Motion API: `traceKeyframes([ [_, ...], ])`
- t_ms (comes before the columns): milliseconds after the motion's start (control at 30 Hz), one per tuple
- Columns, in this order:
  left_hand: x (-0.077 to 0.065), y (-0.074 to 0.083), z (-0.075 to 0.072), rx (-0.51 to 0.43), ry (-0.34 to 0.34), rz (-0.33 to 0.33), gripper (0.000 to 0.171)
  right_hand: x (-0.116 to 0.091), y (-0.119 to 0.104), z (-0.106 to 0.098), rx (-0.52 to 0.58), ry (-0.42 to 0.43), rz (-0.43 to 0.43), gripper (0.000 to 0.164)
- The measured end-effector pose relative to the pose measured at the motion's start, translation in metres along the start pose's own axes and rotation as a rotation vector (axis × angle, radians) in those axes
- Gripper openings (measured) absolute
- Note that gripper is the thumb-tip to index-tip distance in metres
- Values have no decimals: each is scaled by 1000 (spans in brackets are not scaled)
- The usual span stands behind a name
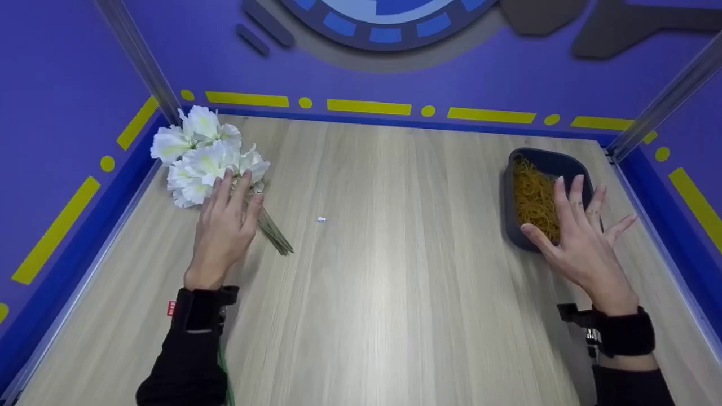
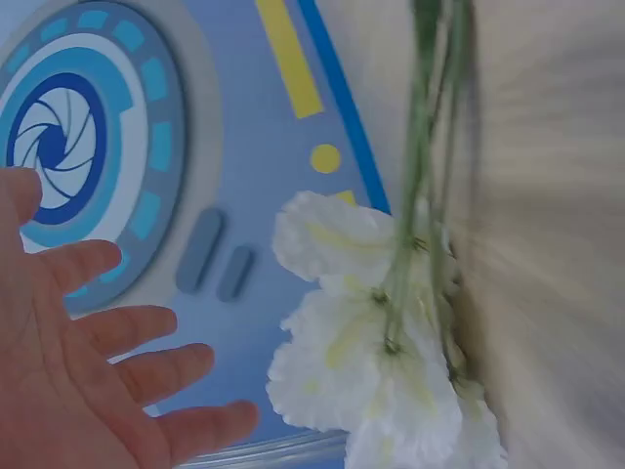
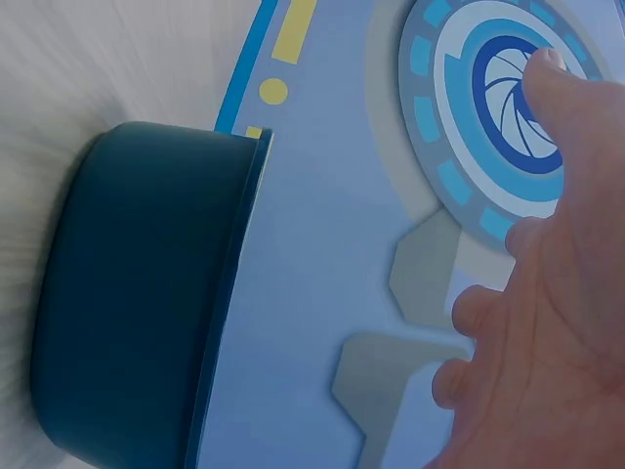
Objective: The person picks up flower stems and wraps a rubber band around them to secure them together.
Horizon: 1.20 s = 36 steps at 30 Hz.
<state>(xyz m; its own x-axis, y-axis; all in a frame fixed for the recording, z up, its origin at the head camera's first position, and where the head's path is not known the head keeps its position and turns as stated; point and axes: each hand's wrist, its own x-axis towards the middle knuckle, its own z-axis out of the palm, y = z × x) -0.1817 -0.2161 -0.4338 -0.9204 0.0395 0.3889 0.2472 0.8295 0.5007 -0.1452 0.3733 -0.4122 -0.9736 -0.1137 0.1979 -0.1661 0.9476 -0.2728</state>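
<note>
A bunch of white artificial flowers (image 1: 194, 163) lies at the table's left, its thin green stems (image 1: 274, 232) pointing toward the middle. Over the near side of the blossoms hovers my left hand (image 1: 223, 231), fingers straight; the left wrist view shows a gap between the fingers and the flowers (image 2: 371, 362). At the right stands a dark bin (image 1: 510, 220) filled with tangled brownish-yellow strands (image 1: 533, 194). My right hand (image 1: 584, 242) is spread above the bin's near right part, holding nothing. In the right wrist view the bin (image 3: 146, 293) stands apart from the fingers.
A tiny white scrap (image 1: 321, 219) lies on the wooden table (image 1: 395, 270), right of the stems. Blue panels (image 1: 383, 84) with yellow marks wall in the back and both sides. Metal posts (image 1: 665, 98) stand at the back corners. A green cord (image 1: 224, 366) runs beside the left sleeve.
</note>
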Motion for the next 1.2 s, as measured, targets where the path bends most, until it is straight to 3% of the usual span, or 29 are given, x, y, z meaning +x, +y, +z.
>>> traceKeyframes([
  [133,-2,-14,-1,-54,6,-36,55,-1,1,-1,-7,3,-13,96],
  [333,-2,-31,2,-117,-68,-152,59,0,5,-3,-12,4,-49,97],
  [500,2,-38,2,-211,-165,-347,72,3,4,1,2,5,-94,98],
  [567,5,-39,1,-336,-232,-475,78,3,2,4,7,-3,-112,98],
  [667,11,-39,3,-626,-295,-674,78,3,-1,9,9,-18,-133,98],
  [767,20,-41,8,-890,-331,-821,79,4,-4,13,9,-32,-154,98],
  [933,33,-53,14,-1143,-354,-934,75,8,-12,22,10,-57,-172,98],
  [1200,52,-68,19,-1393,-363,-1077,75,22,-22,38,50,-132,-209,96],
])
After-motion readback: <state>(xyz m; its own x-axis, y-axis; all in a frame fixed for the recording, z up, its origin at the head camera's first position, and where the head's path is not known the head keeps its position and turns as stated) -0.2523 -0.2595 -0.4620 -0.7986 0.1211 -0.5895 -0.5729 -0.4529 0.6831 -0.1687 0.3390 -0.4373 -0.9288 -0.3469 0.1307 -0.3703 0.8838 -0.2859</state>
